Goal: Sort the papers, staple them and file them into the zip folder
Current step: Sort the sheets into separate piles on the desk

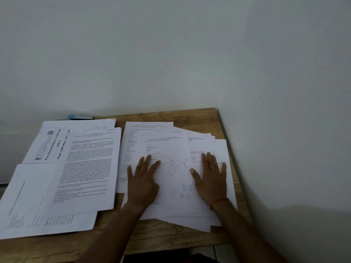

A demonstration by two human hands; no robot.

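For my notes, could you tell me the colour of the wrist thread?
Orange-red, on the right wrist thread, head view.

You are facing a wooden table (207,118) sitting against a plain white wall (171,54), tiled floor (218,252) showing below.

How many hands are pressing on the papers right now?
2. The left hand lies flat on the fanned paper pile, toward its left side; the right hand lies flat toward its right side.
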